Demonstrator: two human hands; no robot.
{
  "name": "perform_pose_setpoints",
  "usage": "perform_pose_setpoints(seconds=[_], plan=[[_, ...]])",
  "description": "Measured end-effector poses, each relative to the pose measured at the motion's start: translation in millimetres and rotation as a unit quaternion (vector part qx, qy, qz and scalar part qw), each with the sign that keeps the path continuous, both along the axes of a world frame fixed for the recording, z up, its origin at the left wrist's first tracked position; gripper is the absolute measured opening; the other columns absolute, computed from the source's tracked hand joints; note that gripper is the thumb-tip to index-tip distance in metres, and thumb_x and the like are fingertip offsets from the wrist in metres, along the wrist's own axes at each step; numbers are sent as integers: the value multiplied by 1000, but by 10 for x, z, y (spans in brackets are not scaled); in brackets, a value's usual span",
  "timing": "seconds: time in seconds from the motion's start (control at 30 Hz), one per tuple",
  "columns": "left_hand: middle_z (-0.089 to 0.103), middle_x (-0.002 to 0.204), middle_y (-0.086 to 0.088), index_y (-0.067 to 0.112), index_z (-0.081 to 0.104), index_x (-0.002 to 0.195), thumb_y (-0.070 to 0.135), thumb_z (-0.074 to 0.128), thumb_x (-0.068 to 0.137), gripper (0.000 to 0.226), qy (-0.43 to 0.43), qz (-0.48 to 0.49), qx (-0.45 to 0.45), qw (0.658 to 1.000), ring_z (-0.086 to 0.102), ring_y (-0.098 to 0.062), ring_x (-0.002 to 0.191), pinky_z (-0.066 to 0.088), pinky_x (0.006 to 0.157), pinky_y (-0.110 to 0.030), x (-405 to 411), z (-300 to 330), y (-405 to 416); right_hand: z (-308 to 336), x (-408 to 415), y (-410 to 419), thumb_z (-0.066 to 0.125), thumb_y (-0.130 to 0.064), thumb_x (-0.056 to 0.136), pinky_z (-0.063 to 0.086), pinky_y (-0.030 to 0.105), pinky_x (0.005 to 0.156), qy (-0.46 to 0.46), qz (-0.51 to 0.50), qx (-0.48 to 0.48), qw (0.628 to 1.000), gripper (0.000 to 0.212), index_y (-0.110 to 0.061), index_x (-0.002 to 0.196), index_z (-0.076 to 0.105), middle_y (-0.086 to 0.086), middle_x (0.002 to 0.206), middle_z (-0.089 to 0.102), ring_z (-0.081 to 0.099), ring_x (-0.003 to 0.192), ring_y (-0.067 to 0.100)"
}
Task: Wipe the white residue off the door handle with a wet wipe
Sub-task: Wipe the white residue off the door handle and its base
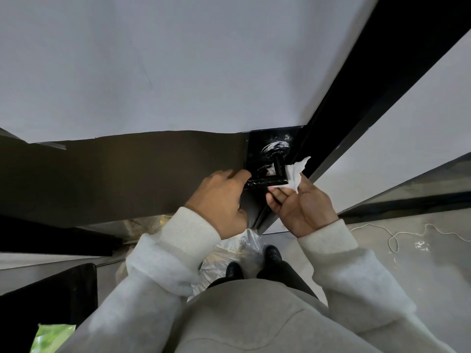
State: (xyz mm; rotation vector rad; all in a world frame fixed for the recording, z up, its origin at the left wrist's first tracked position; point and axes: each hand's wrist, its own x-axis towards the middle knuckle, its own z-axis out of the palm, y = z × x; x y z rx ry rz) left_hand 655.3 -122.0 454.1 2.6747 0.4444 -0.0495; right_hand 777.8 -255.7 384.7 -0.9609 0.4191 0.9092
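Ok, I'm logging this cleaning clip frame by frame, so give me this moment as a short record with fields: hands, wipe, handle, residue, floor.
left hand: fingers on the free end of the handle
right hand: palm up, pressing the wipe against the handle's bend
wipe: white, crumpled, partly wrapped around the lever
handle: black lever on a black door plate
residue: white smears on the round rose above the lever, not yet wiped
floor: plastic bag by the shoes; white cord to the right
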Motion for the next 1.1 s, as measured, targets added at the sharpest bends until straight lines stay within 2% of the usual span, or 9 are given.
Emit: perform_pose_setpoints(seconds=[0.07, 0.17, 0.27, 0.37, 0.47, 0.6, 0.7, 0.9, 1.1], plan=[[59, 98, -3, 19, 54, 124, 16, 56, 66, 58, -3, 0, 1, 1000, 59, -25, 95, 50, 78, -33, -3, 4, -1, 86, 6, 55, 45, -28, 105, 58, 33, 70, -14, 2, 4, 1000, 32, -12, 131, 53, 17, 140, 52, 65, 93, 25], [59, 100, -3, 19, 52, 129, 15, 57, 68, 62, 1, 2, 1, 1000, 56, -25, 97, 45, 78, -28, -5, -4, -7, 249, -60, 61, 61, -20, 99, 55, 29, 64, -155, -4, -68, 986, 16, -9, 88, 65, 3, 89, 69, 63, 74, 17], [59, 101, -4, 18, 50, 132, 15, 58, 69, 64, 2, -2, 0, 1000, 56, -24, 98, 43, 78, -27, 5, -17, -16, 271, -128, -75, 73, -29, 90, 58, 36, 65, -404, 43, -258, 877, 17, -17, 79, 73, -5, 65, 71, 70, 61, 14], [59, 99, -4, 17, 51, 131, 15, 58, 69, 62, 2, -1, 1, 1000, 57, -25, 96, 46, 76, -29, 18, -22, -5, 262, -226, -182, 77, -35, 85, 61, 41, 66, -480, 50, -305, 821, 12, -23, 81, 76, -5, 69, 74, 74, 64, 13], [59, 101, -2, 18, 49, 135, 16, 58, 71, 65, 5, -2, -9, 1000, 57, -23, 98, 48, 78, -30, 19, -11, -3, 298, -219, -234, 74, -28, 89, 54, 27, 62, -555, 50, -333, 761, 11, -21, 80, 76, -9, 62, 71, 69, 59, 2], [59, 106, -1, 19, 47, 139, 16, 58, 72, 67, 10, 4, -10, 1000, 57, -21, 102, 45, 79, -27, 12, -12, -5, 293, -121, -280, 69, -23, 93, 54, 33, 58, -659, 27, -357, 661, 12, -16, 86, 75, -1, 66, 68, 64, 60, 16], [59, 105, -1, 19, 49, 137, 16, 59, 72, 67, 10, 8, -2, 1000, 57, -21, 101, 41, 77, -25, 12, -12, -14, 346, -54, -176, 69, -24, 93, 45, 27, 57, -714, 11, -362, 600, 17, -12, 84, 76, 2, 64, 64, 56, 57, 17], [57, 100, 0, 18, 51, 131, 15, 59, 70, 61, 10, 11, 4, 1000, 55, -20, 98, 37, 74, -25, 1, 22, -17, 516, 34, 194, 71, -25, 88, 52, 35, 53, -723, 52, -398, 562, 13, -14, 94, 67, 7, 69, 64, 61, 60, 34], [54, 91, 1, 17, 54, 122, 13, 57, 68, 54, 5, 9, 10, 1000, 54, -22, 89, 37, 69, -26, -4, 10, -7, 579, -53, 76, 76, -20, 88, 55, 34, 63, -774, -15, -366, 517, 18, -3, 94, 75, 17, 90, 65, 64, 69, 32]])
